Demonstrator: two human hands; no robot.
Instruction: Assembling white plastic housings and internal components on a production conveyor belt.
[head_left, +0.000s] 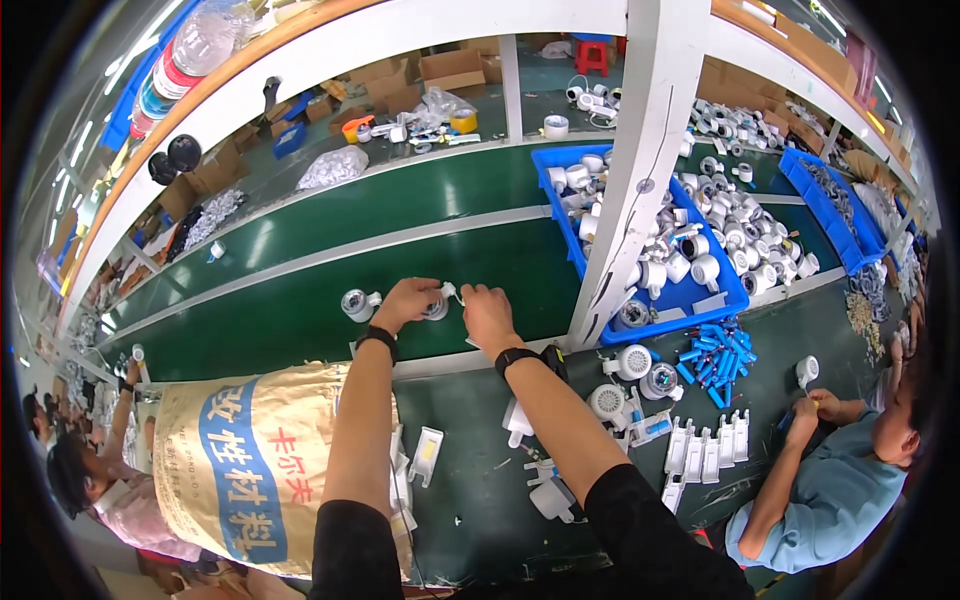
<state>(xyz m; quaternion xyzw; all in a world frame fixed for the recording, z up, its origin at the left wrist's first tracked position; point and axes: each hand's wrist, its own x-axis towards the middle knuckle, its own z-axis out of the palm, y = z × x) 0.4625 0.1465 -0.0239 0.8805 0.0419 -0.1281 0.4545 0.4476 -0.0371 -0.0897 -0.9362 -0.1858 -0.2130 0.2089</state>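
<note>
Over the green belt, my left hand (408,303) is closed around a white round housing (437,309) with a short white neck sticking out of it. Close beside it, on the neck's right, my right hand (488,317) has its thumb and fingertips pinched together. Whatever sits in that pinch is too small to make out. A similar white housing (357,304) with a clear round face lies on the belt just left of my left hand.
A blue bin (725,292) heaped with white housings stands behind a white post (640,180). Blue cylindrical cells (717,362), white battery-holder-like trays (708,450) and round vented parts (607,402) lie on the right. A printed sack (330,400) lies at left. A co-worker (815,480) sits at right.
</note>
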